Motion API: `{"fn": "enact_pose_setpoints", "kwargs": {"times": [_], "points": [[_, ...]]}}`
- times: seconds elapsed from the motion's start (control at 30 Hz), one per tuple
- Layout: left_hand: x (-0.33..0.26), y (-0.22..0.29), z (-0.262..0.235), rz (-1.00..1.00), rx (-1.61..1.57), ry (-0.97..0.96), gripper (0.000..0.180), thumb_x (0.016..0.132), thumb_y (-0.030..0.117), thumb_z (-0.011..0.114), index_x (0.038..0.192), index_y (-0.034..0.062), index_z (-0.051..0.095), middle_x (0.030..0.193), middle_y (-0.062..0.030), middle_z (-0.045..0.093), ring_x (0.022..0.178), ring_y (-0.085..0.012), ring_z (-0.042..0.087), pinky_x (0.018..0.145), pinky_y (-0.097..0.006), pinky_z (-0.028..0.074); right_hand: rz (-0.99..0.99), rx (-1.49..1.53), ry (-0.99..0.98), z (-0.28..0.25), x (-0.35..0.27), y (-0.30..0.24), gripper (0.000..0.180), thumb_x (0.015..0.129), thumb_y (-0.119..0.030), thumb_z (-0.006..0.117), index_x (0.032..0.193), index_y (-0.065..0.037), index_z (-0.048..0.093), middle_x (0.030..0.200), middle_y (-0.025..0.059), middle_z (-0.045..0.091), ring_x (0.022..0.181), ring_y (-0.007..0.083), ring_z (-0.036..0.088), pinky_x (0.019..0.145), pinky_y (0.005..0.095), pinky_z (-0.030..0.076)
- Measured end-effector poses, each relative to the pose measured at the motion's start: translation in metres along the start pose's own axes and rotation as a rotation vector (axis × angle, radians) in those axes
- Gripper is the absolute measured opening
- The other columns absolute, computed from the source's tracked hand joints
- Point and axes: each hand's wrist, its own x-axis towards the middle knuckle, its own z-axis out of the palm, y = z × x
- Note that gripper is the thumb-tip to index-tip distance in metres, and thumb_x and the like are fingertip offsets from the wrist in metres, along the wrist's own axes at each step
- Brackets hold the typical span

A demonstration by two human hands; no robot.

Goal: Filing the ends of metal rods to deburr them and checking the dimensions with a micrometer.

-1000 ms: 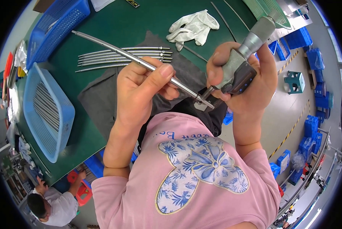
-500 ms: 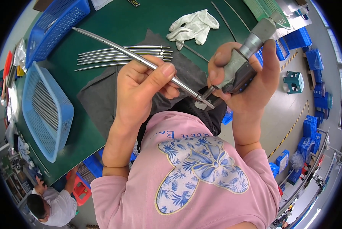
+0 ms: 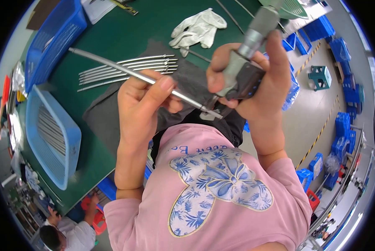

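The whole view has swung slightly, carrying the left hand [image 3: 138, 100], the right hand [image 3: 263, 98], the steel rod [image 3: 99, 60] and the micrometer [image 3: 244, 77] leftward in it. The rod slopes less steeply; the micrometer stands steeper, blurred, its top at the upper edge. More shows of the tape measure [image 3: 127, 7], the white paper [image 3: 96, 9] and a red object [image 3: 313, 200] at right.

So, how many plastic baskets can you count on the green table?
3: a blue basket at upper left, a light-blue basket below it, left of the left hand, and a green basket at upper right, partly cut off. More may be hidden.
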Motion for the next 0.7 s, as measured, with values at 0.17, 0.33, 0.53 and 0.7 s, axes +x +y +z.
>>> {"fn": "enact_pose_setpoints", "kwargs": {"times": [0.17,0.33,0.53,0.7], "points": [[-0.0008,-0.0004,-0.0056,0.023,0.012,-0.018,0.014,0.086,0.011,0.058,0.083,-0.0026,0.057,0.068,-0.0105,0.06,0.053,-0.0134,0.057,0.049,-0.021,0.045,0.062,-0.132,0.03,0.0055,0.0029,0.0028,0.087,0.081,-0.07,0.026,0.088,0.01,0.059,0.071,0.02,0.062,0.043,0.0173,0.048,0.036,0.0226,0.037],[-0.0005,0.0003,-0.0068,0.012,0.022,-0.007,0.014,0.086,0.011,0.058,0.085,-0.0032,0.057,0.069,-0.0111,0.06,0.053,-0.0139,0.057,0.05,-0.022,0.045,0.019,-0.087,-0.032,0.0001,0.0041,0.0078,0.064,0.085,-0.057,0.039,0.086,0.003,0.062,0.066,0.0146,0.063,0.044,0.0135,0.051,0.039,0.0221,0.038],[-0.0021,0.0025,-0.0031,0.018,0.001,-0.017,0.015,0.087,0.012,0.057,0.085,-0.003,0.057,0.071,-0.0121,0.061,0.054,-0.014,0.058,0.051,-0.022,0.046,-0.011,-0.151,0.01,0.0057,-0.0008,0.006,0.08,0.088,-0.063,0.022,0.089,0.008,0.059,0.068,0.0195,0.061,0.041,0.0149,0.047,0.034,0.0215,0.035],[-0.0025,0.0033,-0.005,0.029,0.021,-0.013,0.015,0.087,0.011,0.056,0.084,-0.0034,0.057,0.07,-0.012,0.061,0.054,-0.0139,0.058,0.051,-0.022,0.046,-0.018,-0.048,0.045,0.0062,0.0011,0.0071,0.075,0.091,-0.055,0.021,0.088,0.01,0.058,0.066,0.0193,0.06,0.04,0.0149,0.045,0.034,0.0221,0.035]]}}
